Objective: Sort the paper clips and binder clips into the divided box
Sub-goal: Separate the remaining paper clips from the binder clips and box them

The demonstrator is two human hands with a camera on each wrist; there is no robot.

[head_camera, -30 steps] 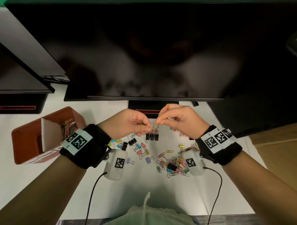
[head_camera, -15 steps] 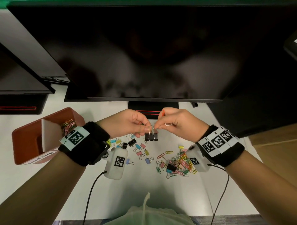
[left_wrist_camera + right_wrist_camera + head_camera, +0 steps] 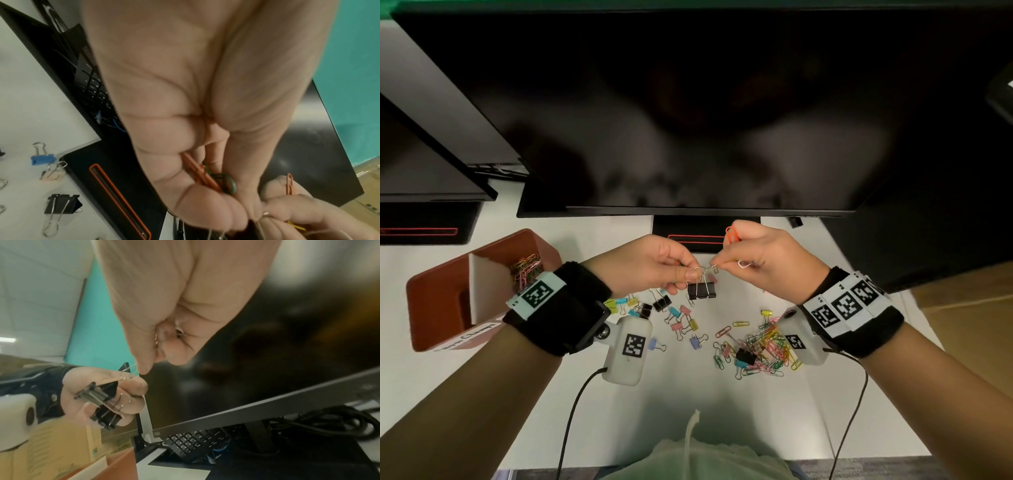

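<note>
Over the desk, my left hand [image 3: 690, 272] pinches a wire handle of a black binder clip cluster [image 3: 702, 291], which hangs above the pile. My right hand [image 3: 717, 263] pinches another silver wire handle [image 3: 131, 369] of that cluster and also holds an orange paper clip [image 3: 732, 234]. The left wrist view shows orange and green paper clips [image 3: 207, 177] tucked in my left palm. At the left stands the red-brown divided box [image 3: 431, 308]; coloured paper clips [image 3: 527, 267] lie in its far compartment. Loose coloured binder clips [image 3: 678, 318] and a paper clip pile [image 3: 760, 346] lie below my hands.
A large dark monitor [image 3: 688, 120] hangs over the back of the white desk, its stand base [image 3: 705, 233] just behind my hands. A keyboard [image 3: 195, 444] and cables lie beneath it. Wrist camera cables trail toward the near desk edge.
Both hands stay together at the wire handles of the black binder clips. My right fingertips have shifted slightly left. The cluster hangs in the same place.
</note>
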